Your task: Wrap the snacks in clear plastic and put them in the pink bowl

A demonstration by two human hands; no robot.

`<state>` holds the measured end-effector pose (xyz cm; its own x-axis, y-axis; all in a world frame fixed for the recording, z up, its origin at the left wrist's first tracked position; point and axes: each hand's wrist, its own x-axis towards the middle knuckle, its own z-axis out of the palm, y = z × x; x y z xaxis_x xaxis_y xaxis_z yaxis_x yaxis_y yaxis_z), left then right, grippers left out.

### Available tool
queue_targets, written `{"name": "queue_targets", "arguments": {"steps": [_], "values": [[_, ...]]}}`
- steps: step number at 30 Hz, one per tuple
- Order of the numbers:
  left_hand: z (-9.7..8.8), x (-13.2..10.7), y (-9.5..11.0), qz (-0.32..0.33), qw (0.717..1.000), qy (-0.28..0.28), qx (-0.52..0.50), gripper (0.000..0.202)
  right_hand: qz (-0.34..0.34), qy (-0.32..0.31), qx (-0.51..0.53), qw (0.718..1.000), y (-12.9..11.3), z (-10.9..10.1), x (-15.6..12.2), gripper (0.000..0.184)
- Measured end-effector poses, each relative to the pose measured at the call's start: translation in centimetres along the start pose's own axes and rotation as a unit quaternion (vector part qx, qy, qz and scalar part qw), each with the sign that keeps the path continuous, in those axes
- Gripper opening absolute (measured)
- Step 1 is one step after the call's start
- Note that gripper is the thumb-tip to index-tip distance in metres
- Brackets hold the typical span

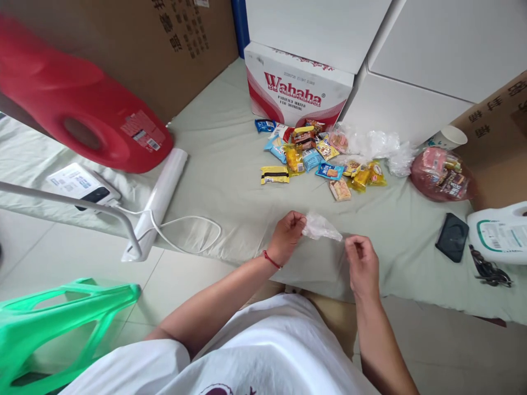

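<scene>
My left hand (pixel 287 235) and my right hand (pixel 361 264) both pinch a thin clear plastic bag (pixel 320 227), held just above the pale green cloth (pixel 230 181). The left fingers grip its crumpled left end, the right fingers its right end. A red string is tied round my left wrist. Beyond the hands lies a heap of several small snack packets (pixel 317 156), and a yellow packet (pixel 274 174) lies apart at its left.
A red-and-white Wahaha carton (pixel 296 88) stands behind the snacks, with white boxes (pixel 432 60) beside it. A clear bag filled with snacks (pixel 440 174), a paper cup (pixel 448 137), a black phone (pixel 452 237) and a white jug (pixel 500 233) sit right. A red jug (pixel 78 109), white roll (pixel 158 203) and green stool (pixel 61 323) are left.
</scene>
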<state>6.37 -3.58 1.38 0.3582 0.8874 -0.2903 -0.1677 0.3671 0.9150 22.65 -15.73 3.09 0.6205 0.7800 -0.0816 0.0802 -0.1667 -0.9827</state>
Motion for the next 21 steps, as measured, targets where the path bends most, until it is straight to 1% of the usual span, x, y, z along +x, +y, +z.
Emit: {"name": "queue_targets", "arguments": {"steps": [1,2,3,4,6,7,9,11,13,15,17,18,20,21], "values": [[0.1,-0.1,-0.1,0.024,0.999,-0.001,0.033,0.032,-0.06,0.02,-0.048,0.997,-0.3,0.3,-0.4,0.029],[0.3,-0.3,-0.2,0.044,0.997,-0.007,0.056,0.031,-0.11,0.016,-0.093,0.989,-0.6,0.6,-0.7,0.029],[0.4,-0.5,-0.3,0.057,0.996,-0.018,0.067,0.031,-0.144,-0.011,-0.131,0.981,-0.9,1.1,-0.9,0.031],[0.6,-0.6,-0.4,0.063,0.995,-0.034,0.067,0.032,-0.16,-0.049,-0.16,0.973,-1.2,1.6,-0.9,0.032],[0.7,-0.9,-0.8,0.056,0.994,-0.071,0.052,0.037,-0.151,-0.11,-0.188,0.964,-1.3,2.6,-0.6,0.026],[0.7,-0.9,-0.9,0.048,0.994,-0.087,0.046,0.041,-0.133,-0.122,-0.181,0.967,-1.1,3.0,-0.4,0.023],[0.2,-0.9,-1.1,0.027,0.992,-0.11,0.049,0.045,-0.081,-0.109,-0.125,0.983,-0.7,3.3,0.3,0.022],[-0.7,-0.7,-0.9,0.003,0.993,-0.101,0.059,0.04,-0.021,-0.071,-0.031,0.997,-0.1,2.9,0.8,0.026],[-1.6,-0.6,-0.5,-0.023,0.997,-0.073,0.031,0.036,0.022,-0.043,0.062,0.997,0.2,2.0,1.0,0.031],[-2.2,-0.5,0.1,-0.048,0.997,-0.056,-0.036,0.037,0.045,-0.051,0.111,0.991,0.5,0.8,1.0,0.031],[-2.3,-0.6,0.4,-0.064,0.992,-0.068,-0.088,0.04,0.052,-0.071,0.1,0.991,0.6,-0.4,0.8,0.026],[-2.3,-0.7,0.4,-0.065,0.99,-0.076,-0.095,0.04,0.046,-0.066,0.084,0.993,0.6,-1.0,0.7,0.023],[-1.9,-0.9,0.2,-0.051,0.993,-0.079,-0.075,0.039,0.007,-0.023,0.054,0.998,0.4,-1.7,0.5,0.021],[-1.7,-1.0,0.0,-0.039,0.995,-0.077,-0.057,0.037,-0.022,-0.002,0.035,0.999,0.2,-1.8,0.5,0.025]]}}
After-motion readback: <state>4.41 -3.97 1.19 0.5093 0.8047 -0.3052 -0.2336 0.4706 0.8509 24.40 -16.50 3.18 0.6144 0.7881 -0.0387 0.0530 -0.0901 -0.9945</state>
